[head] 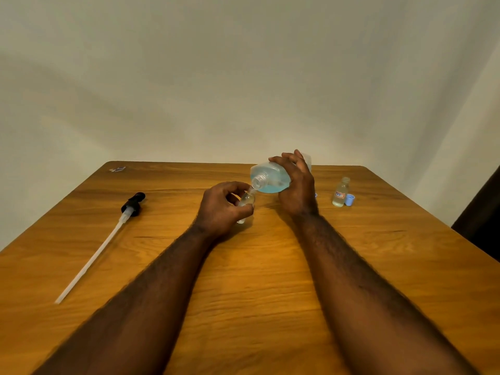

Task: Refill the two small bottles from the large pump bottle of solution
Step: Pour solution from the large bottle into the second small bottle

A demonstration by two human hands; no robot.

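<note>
Large bottle, gripped by the right hand, tilts mouth-to-mouth onto the small bottle the left hand pinches, for pouring.

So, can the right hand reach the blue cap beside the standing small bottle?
Probably not yet: the right hand grips the tilted large bottle. Nothing blocks the way to the blue cap.

On my feed I see a warm brown wooden table with strong grain and rounded far corners. At its far left corner lies a small flat scrap with dark and pale marks (too blurred for me to read). Behind the far edge rises a plain off-white wall. Beyond the right edge stands a dark brown shape, cut off by the frame.
</note>
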